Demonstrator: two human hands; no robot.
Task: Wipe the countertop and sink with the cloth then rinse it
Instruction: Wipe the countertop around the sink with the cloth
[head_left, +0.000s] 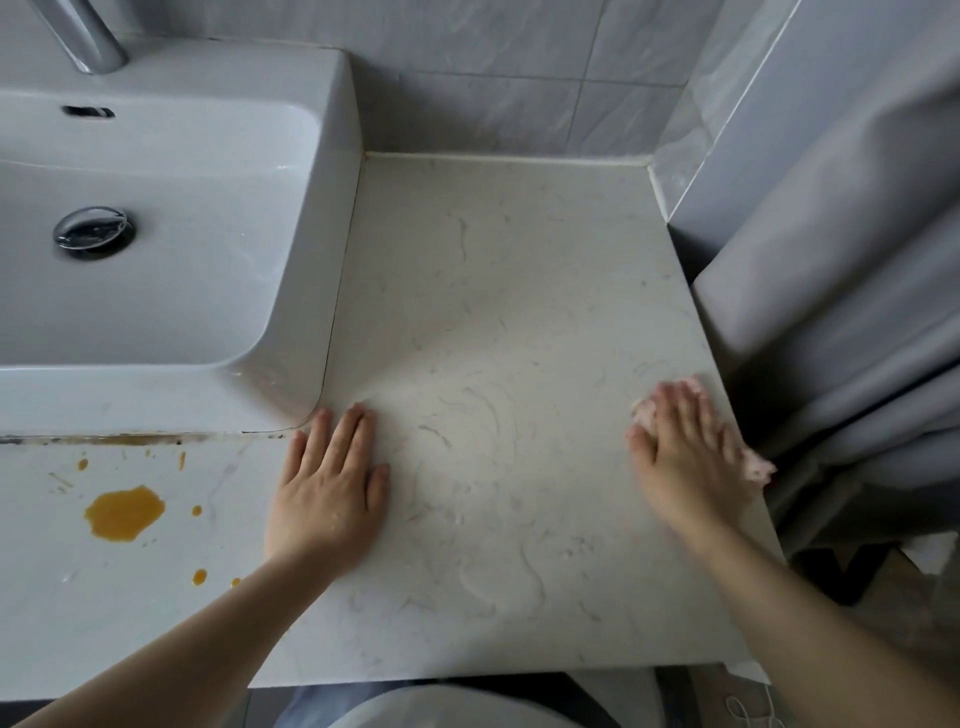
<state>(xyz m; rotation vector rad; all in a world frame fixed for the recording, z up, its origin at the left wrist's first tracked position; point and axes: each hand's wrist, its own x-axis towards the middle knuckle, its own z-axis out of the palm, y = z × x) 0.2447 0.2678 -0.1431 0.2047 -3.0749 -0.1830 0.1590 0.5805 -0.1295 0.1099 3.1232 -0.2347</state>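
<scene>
1. The cloth (756, 467), pink and crumpled, lay at the right edge of the countertop (493, 312), toward the front corner, just beside the grey curtain (841, 260).
2. The right hand (685, 457) pressed down on it, fingers extended and slightly spread over the top. Only small bits of fabric showed at the fingertips and past the outer side of the palm. The hand was blurred.
3. The left hand (332, 499) rested flat on the bare countertop, fingers straight and close together, holding nothing. Its fingertips were near the front right corner of the sink (332, 156).
4. An orange spill (123, 514) with scattered droplets sat on the front left strip of the countertop, before the sink and well apart from the cloth.
5. The cloth looked light, soft and limp, likely damp. It would bunch or slip out under a loose palm, so flat, even pressure over its middle seemed best for wiping.
6. For rinsing, gathering it whole in the fist would probably work better than pinching one corner.
7. The sink basin and the spill appeared not yet wiped.
</scene>
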